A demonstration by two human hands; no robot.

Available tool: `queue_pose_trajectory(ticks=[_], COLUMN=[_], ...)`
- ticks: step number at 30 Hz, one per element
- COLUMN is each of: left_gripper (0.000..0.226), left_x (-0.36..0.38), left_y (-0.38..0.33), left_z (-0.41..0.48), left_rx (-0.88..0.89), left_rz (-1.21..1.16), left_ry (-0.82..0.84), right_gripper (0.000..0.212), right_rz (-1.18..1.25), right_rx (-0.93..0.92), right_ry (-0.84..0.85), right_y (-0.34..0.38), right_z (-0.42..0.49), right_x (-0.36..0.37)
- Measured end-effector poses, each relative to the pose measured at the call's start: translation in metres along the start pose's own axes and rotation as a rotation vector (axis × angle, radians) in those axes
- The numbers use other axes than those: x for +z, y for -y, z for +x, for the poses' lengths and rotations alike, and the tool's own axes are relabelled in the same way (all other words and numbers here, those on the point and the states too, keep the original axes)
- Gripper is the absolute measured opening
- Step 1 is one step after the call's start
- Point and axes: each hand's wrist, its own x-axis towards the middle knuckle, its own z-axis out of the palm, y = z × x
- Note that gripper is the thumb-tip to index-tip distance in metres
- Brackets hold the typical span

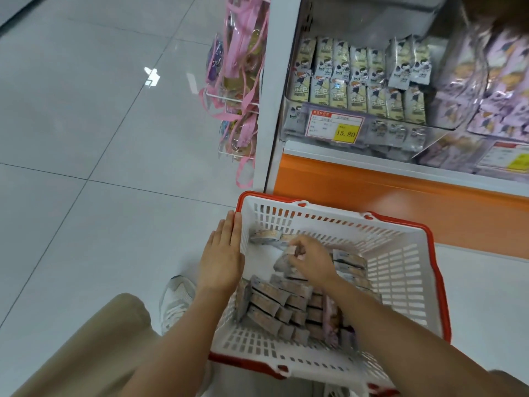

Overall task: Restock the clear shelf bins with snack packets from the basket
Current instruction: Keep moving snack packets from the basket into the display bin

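A white, red-rimmed basket (400, 270) sits on the floor near the person, its near half stacked with grey snack packets (272, 302). The left hand (221, 260) lies flat against the basket's left wall, fingers straight and together, while the right hand (310, 262) reaches inside and pinches one packet (286, 263). On the far shelf, a clear bin (372, 130) holds rows of cream and grey packs (357, 96), and the bin to its right (446, 156) holds lilac ones (501, 110).

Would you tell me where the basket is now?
Head view, lower right: the basket sits on the floor before the orange shelf base, left hand against its left wall.
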Motion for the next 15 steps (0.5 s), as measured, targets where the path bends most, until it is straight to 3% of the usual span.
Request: queue_pose_trajectory(ticks=[4,7,11,13,15], left_gripper=[0.077,0.067,0.039,0.02,0.018], left_x=[-0.009,-0.027,-0.057,-0.069,-0.08], left_y=[-0.003,-0.016,-0.054,-0.07,-0.085], left_z=[-0.002,0.003,0.009,0.01,0.01], left_rx=[0.032,0.16,0.154,0.126,0.066], left_rz=[0.029,-0.033,-0.555,-0.72,-0.858], left_ry=[0.04,-0.033,0.112,0.157,0.185], right_gripper=[0.011,0.01,0.015,0.025,0.038], right_rz=[0.198,0.312,0.409,0.484,0.576], right_rx=[-0.033,-0.043,-0.113,-0.148,-0.154], right_ry=[-0.047,-0.021,0.031,0.003,-0.049], right_y=[0.031,0.05,0.08,0.093,0.102], right_z=[-0.005,-0.007,-0.017,-0.023,-0.032], right_x=[-0.032,-0.062,-0.103,-0.119,-0.132])
